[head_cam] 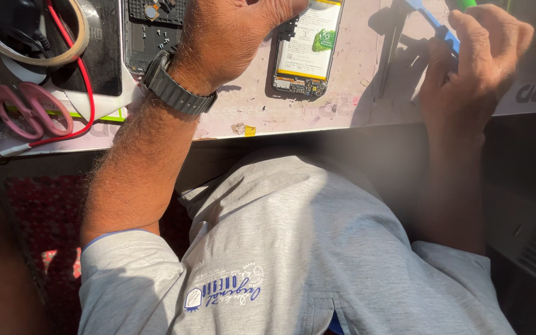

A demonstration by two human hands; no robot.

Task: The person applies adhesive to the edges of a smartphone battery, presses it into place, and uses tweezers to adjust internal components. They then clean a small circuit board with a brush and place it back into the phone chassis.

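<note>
An opened phone [305, 53] lies back-up on the pale worktop [317, 111], its white battery and circuit board exposed. My left hand [231, 34], with a dark wristwatch [172, 87] on the wrist, rests on the phone's left edge and holds it down. My right hand [469, 68] is to the right of the phone, closed around a blue-handled tool [438, 28] with a green end. The tool's tip is out of view at the top edge.
Pink-handled scissors [29, 108] lie at the left beside a red wire [85, 80] and a roll of tape [44, 43]. A black tray [150, 31] with small screws sits left of the phone. The worktop's front edge runs just above my grey shirt.
</note>
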